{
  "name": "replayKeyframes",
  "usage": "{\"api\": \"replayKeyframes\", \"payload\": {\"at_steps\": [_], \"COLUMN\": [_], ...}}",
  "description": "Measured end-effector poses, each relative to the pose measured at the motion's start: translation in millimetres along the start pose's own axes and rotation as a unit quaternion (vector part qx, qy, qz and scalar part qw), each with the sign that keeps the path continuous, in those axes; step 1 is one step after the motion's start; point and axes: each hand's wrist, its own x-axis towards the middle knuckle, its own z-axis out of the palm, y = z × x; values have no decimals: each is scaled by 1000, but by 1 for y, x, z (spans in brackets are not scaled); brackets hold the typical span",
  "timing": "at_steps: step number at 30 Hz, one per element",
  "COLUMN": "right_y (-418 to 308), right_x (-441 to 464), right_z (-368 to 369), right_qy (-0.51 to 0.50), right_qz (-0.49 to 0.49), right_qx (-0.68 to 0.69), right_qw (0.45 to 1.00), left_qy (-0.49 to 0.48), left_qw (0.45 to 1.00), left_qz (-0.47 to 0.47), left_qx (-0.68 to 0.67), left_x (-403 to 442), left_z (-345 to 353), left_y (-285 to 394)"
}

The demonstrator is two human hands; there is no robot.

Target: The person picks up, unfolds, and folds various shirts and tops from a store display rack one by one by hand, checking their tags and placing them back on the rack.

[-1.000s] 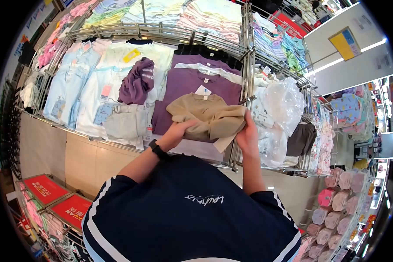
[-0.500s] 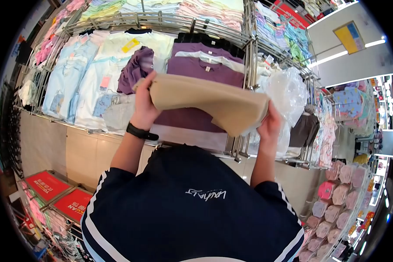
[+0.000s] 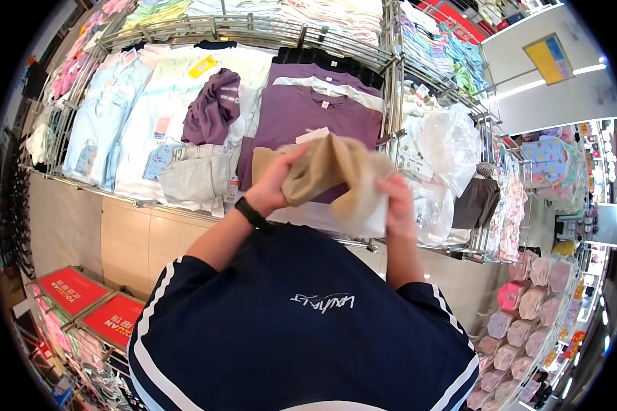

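A tan garment point(image 3: 322, 168), bunched and bent in the middle, is held up between my two hands over the shirt rack. My left hand point(image 3: 275, 183), with a black band at the wrist, is closed on its left part. At its other end my blurred right hand point(image 3: 399, 200) grips the cloth, where a whitish part hangs down. A pale tag point(image 3: 312, 135) shows at the garment's upper edge; whether it is attached I cannot tell. Behind the garment lies a purple T-shirt point(image 3: 288, 113), partly covered. A crumpled purple garment point(image 3: 214, 113) and folded grey garment point(image 3: 197, 171) lie to the left.
Light blue shirts point(image 3: 103, 116) and white shirts lie on the metal rack at left. Clear plastic bags point(image 3: 449, 144) and a dark brown garment point(image 3: 476, 202) are at right. A metal rail point(image 3: 253, 31) runs across the back. Red signs point(image 3: 72, 291) stand at lower left.
The tan garment has gone from stretched out to bunched and bent, and is lower. My hands have come closer together, uncovering the grey garment and more of the purple T-shirt.
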Motion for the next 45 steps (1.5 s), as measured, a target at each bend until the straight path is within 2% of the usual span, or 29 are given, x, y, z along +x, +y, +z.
{"api": "replayKeyframes", "payload": {"at_steps": [2,4,6,7,8,10,11,12,13,14,15,16,17,18,20,21,22,24,26,27,30,31,34,35,37,40,42,43,45], "right_y": [25,46,71,73,71,57,61,65,72,75,65,53,41,34,23,11,3,11,30,32,48,42,39,39,39,38,39,40,53], "right_x": [-2,-5,-9,-7,-7,-1,7,19,33,44,50,49,48,45,38,21,8,3,5,5,4,1,-1,-4,-7,-7,-9,-11,-7], "right_z": [-14,-23,-61,-60,-61,-21,-20,-35,-59,-72,-41,-23,-11,-8,-20,2,18,22,11,12,1,8,-14,-20,-26,-34,-33,-23,-22], "right_qy": [-79,-72,4,41,45,55,52,18,-16,-51,28,27,27,28,-87,-7,72,-12,-63,-97,50,105,139,154,120,91,86,87,60], "right_qz": [80,149,144,142,144,145,121,137,151,164,135,109,83,57,111,120,129,73,31,51,99,85,35,29,-4,-27,-46,-24,-51], "right_qx": [-130,-122,3,66,106,185,144,165,188,210,285,259,234,208,108,32,-44,-188,-368,-389,-272,-196,-18,-32,27,66,38,17,-61], "right_qw": [985,979,990,987,983,970,981,977,970,962,949,959,968,976,984,992,988,979,927,914,956,971,990,987,992,993,995,996,995], "left_qy": [-1,31,59,73,40,-26,-64,-101,-148,-158,-168,-177,-232,-209,-162,-105,-78,-4,83,127,121,164,131,123,91,-54,26,48,13], "left_qw": [999,990,969,928,884,759,687,603,584,571,557,542,637,663,709,761,786,882,898,902,864,844,833,839,881,910,921,922,895], "left_qz": [3,13,58,106,123,147,90,30,-28,-41,-53,-65,-47,-7,76,36,101,115,153,171,278,273,320,315,301,311,278,270,180], "left_qx": [37,135,234,349,450,634,718,790,798,805,812,819,733,719,683,639,605,457,404,375,403,432,433,425,353,270,270,272,408], "left_x": [15,12,5,-4,-10,-18,-19,-18,-20,-21,-20,-20,-18,-21,-27,-30,-27,-33,-28,-24,-10,-9,-13,-20,-23,-15,-11,-2,-8], "left_z": [-2,17,34,53,58,62,64,66,77,77,76,75,57,48,36,29,12,20,29,30,18,14,21,27,15,8,19,22,24], "left_y": [-17,-23,-27,-32,-39,-53,-60,-66,-70,-70,-69,-68,-66,-61,-48,-39,-34,-25,-23,-22,-15,-11,-6,-5,1,13,-1,-10,-27]}}
